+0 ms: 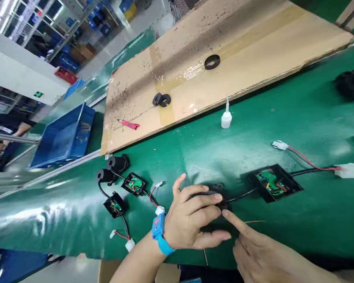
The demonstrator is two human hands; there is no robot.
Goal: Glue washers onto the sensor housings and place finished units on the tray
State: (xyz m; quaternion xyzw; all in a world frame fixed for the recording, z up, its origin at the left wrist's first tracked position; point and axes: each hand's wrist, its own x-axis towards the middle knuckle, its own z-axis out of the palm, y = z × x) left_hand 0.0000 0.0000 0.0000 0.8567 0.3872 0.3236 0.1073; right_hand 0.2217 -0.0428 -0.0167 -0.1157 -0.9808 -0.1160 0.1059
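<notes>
My left hand [194,216], with a blue wristband [158,228], curls its fingers over a black round housing [218,192] on the green table and mostly hides it. Its thumb stands apart on the near side. The index finger of my right hand [253,243] stretches to the housing's near edge, while the other fingers are folded under; nothing shows in them. A black cable runs from the housing to an open black box [275,182] holding a green circuit board. Red and black wires lead on to white connectors [349,170]. A thin stick [255,221] appears beside my right index finger.
Two similar assemblies with black boxes [115,205] lie at left. A white nozzle bottle [226,118] stands by a cardboard sheet [247,51], which carries black rings [212,61] and a red cutter [129,124]. A blue bin [63,133] sits far left; another person's arm [22,129] shows beyond.
</notes>
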